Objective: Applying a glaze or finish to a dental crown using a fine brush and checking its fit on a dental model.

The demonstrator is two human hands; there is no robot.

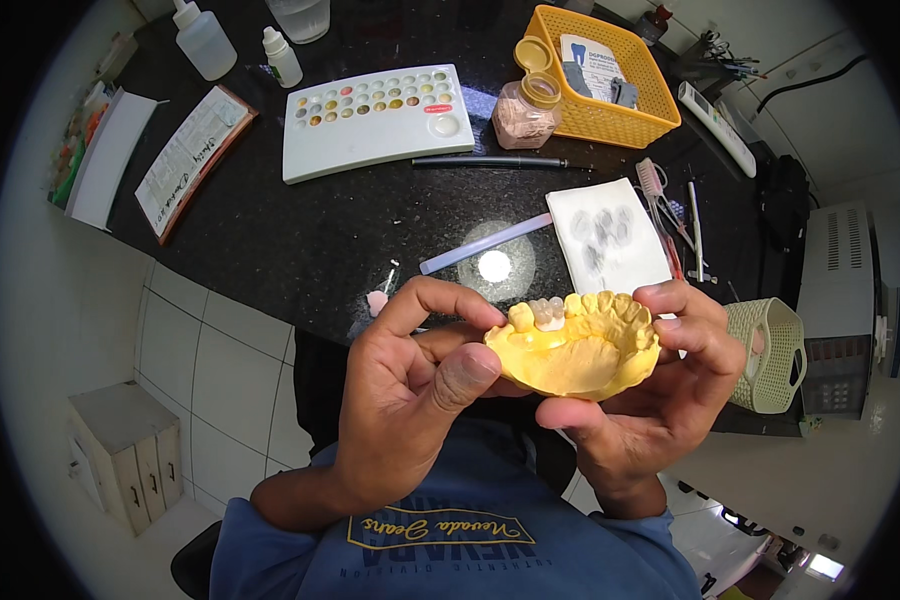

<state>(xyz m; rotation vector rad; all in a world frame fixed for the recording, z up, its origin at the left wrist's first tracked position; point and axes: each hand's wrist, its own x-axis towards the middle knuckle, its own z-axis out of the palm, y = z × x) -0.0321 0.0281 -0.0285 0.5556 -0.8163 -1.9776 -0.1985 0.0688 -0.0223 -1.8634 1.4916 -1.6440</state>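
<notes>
Above the near edge of the dark table (300,230), we are holding a yellow dental cast (578,350) in both hands, lifted clear of the surface. It is a horseshoe-shaped arch of moulded plaster teeth around a smooth hollowed middle, with a thick rounded base. Most teeth are sharing the same matte yellow, but two paler, whitish crowns (547,313) are sitting in the row near the left end, standing out against the rest.

Our right hand (660,400) is cradling the cast from below and from its right side, its grip closed around the base with the thumb under the front edge and the fingers curling over the far teeth. Our left hand (410,390) is pinching the left end, thumb pressing the yellow rim and forefinger arching over toward the pale crowns.

Behind the cast, a white tissue (607,235) with grey smudges is lying on the table, with a white palette (375,120) of small colour wells farther back and a yellow basket (610,75) beside an open jar of pink powder (525,108).
</notes>
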